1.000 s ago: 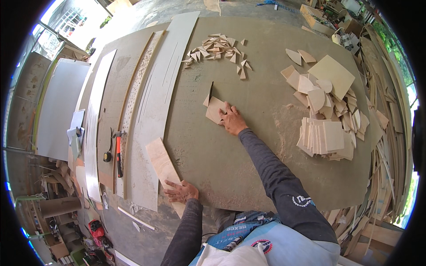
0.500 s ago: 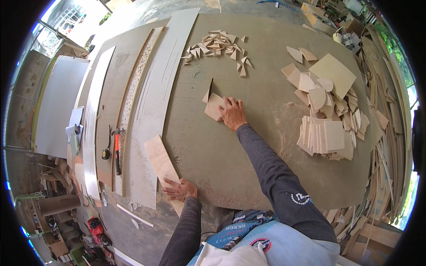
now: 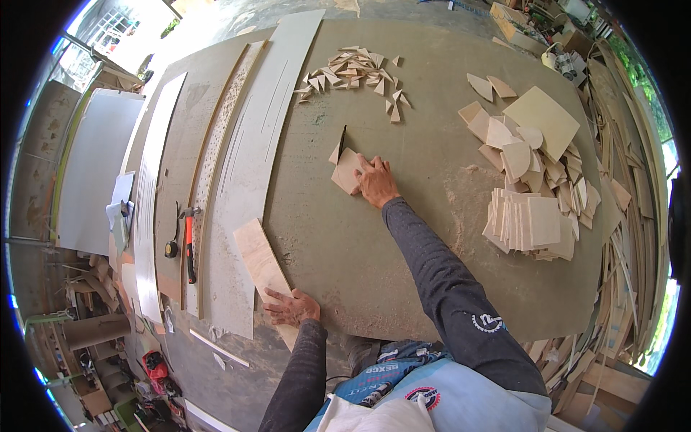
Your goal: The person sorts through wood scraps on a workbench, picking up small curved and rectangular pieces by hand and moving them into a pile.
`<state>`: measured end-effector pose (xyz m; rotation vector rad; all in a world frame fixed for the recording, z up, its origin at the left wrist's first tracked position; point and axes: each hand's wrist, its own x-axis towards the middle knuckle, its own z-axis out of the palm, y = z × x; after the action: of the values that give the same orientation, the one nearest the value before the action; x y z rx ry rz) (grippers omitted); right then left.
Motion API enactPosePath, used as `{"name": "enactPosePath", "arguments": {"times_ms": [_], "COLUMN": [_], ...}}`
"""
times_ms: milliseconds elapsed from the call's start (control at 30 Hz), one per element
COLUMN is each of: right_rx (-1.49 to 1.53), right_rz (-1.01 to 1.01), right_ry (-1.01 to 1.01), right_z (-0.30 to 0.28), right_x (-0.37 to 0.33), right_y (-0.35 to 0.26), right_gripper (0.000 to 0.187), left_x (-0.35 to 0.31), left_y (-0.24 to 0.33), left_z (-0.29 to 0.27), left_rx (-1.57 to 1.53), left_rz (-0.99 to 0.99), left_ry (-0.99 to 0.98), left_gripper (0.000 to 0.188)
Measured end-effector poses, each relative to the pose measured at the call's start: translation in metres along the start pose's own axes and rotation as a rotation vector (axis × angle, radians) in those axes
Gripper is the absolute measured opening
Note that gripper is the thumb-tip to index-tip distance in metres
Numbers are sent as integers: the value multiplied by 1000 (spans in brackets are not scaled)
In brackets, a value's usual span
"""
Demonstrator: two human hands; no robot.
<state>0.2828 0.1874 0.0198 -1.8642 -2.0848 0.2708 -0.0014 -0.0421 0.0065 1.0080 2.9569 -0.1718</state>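
Note:
A dark saw blade (image 3: 342,141) stands up through the brown tabletop (image 3: 324,237). Against its near end lies a small plywood piece (image 3: 346,173), gripped at its right edge by the fingers of my right hand (image 3: 377,183). A small pale wedge of wood (image 3: 334,154) shows on the blade's left side. My left hand (image 3: 289,308) rests flat on a long plywood strip (image 3: 258,248), fingers spread. The strip lies at a slant along the table's near left edge. The underside of my right fingers is hidden.
Small wooden triangles (image 3: 353,68) lie scattered beyond the blade. At the right are a heap of cut plywood pieces (image 3: 517,157) and a stack of squares (image 3: 531,219). Long grey boards (image 3: 252,151), a hammer (image 3: 190,245) and a tape measure (image 3: 171,248) lie left.

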Motion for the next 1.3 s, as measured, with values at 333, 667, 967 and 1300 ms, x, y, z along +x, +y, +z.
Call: {"name": "enactPosePath", "arguments": {"times_ms": [333,667,967,1300], "right_rx": [-25,-17,0,-20], "right_rz": [-34,-48,-10,-43], "right_ry": [37,12,15,125], "right_z": [5,-8,2,11], "right_x": [1,4,12,20], "right_y": [1,-7,0,11], "right_gripper": [49,49,50,41], "left_x": [-2,1,0,2], "left_y": [2,-4,-4,-2], "left_z": [-7,2,1,2], "left_rx": [-2,-8,-24,-48], "left_rz": [5,-7,0,-27], "left_ry": [8,27,19,-29], "left_gripper": [85,85,85,86]}}
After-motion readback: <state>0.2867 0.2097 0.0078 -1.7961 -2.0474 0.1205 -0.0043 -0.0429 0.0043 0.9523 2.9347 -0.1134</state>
